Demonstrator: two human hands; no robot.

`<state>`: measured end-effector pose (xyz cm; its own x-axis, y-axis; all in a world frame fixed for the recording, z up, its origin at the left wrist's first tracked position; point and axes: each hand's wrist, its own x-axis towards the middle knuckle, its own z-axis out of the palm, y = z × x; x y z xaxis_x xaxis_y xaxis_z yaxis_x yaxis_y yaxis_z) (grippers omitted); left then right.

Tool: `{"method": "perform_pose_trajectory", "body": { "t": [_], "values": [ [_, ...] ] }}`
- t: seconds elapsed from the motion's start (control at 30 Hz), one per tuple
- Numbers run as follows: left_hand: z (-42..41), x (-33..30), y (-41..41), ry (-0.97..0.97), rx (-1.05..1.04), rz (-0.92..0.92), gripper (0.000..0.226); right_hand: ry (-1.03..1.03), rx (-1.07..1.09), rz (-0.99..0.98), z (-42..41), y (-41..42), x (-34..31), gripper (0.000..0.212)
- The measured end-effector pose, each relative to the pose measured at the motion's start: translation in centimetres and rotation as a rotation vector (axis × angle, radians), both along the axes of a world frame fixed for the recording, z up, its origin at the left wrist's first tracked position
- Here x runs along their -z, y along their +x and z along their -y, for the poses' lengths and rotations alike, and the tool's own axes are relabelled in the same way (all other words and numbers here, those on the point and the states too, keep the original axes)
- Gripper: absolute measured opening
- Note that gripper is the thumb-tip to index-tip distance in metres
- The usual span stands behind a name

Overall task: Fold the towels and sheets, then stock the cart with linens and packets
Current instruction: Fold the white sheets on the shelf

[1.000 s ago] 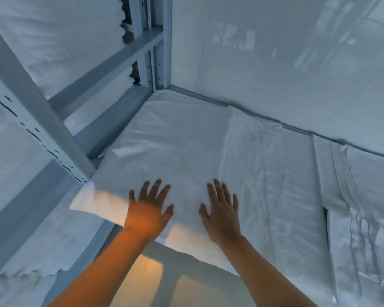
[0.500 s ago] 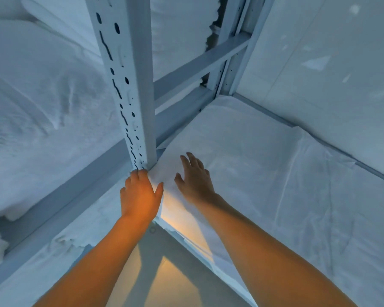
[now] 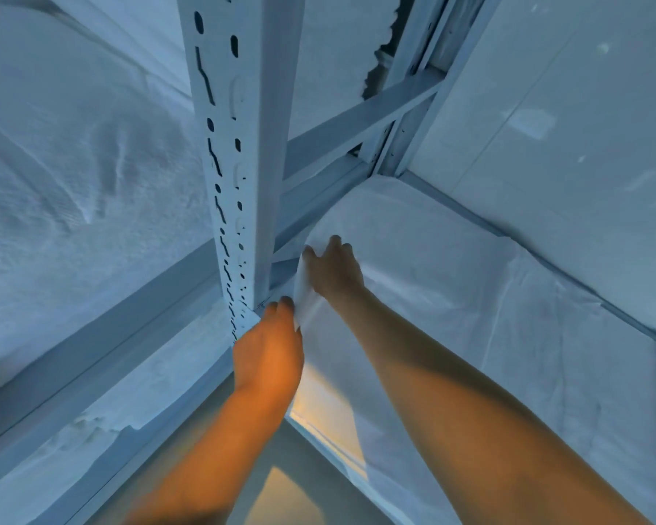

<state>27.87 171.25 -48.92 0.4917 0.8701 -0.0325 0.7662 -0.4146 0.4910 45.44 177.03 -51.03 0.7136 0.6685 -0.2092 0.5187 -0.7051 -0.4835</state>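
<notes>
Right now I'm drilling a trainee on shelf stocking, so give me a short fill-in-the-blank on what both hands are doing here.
1. Both hands work at the near-left corner of the folded white ____ on the shelf.
2. The left hand sits at the foot of the perforated metal ____.
3. The right hand rests on the sheet with its fingers pointing toward the ____ of the shelf.

Missing words: sheet; upright; back

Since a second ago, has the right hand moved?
Yes. The right hand went from mid-sheet leftward to the sheet corner beside the perforated shelf post.
</notes>
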Motion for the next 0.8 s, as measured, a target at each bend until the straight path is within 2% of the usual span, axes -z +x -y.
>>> {"method": "perform_pose_trajectory", "body": {
  "t": [0.07, 0.17, 0.23, 0.43, 0.6, 0.8],
  "values": [
    [1.4, -0.9, 0.6, 0.008, 0.049, -0.033, 0.021, -0.019, 0.038, -0.004, -1.1, 1.2, -1.2, 0.064],
    [3.5, -1.1, 0.8, 0.036, 0.093, -0.055, 0.031, -0.084, -0.016, 0.144, -2.4, 2.9, -2.9, 0.064],
    [4.5, -1.3, 0.6, 0.032, 0.104, 0.02, 0.037, -0.158, -0.061, 0.229, -3.0, 4.1, -3.6, 0.059],
    [7.2, -1.0, 0.2, 0.145, 0.211, 0.077, 0.065, -0.27, -0.101, 0.387, -2.3, 8.2, -3.6, 0.038],
    [8.9, -0.9, 0.2, 0.151, 0.263, 0.091, 0.049, -0.23, -0.129, 0.405, -1.0, 9.4, -2.5, 0.018],
    [10.9, -2.9, 0.8, 0.065, 0.302, 0.063, 0.041, -0.13, -0.109, 0.455, 2.3, 11.0, -3.8, 0.021]
  ]
}}
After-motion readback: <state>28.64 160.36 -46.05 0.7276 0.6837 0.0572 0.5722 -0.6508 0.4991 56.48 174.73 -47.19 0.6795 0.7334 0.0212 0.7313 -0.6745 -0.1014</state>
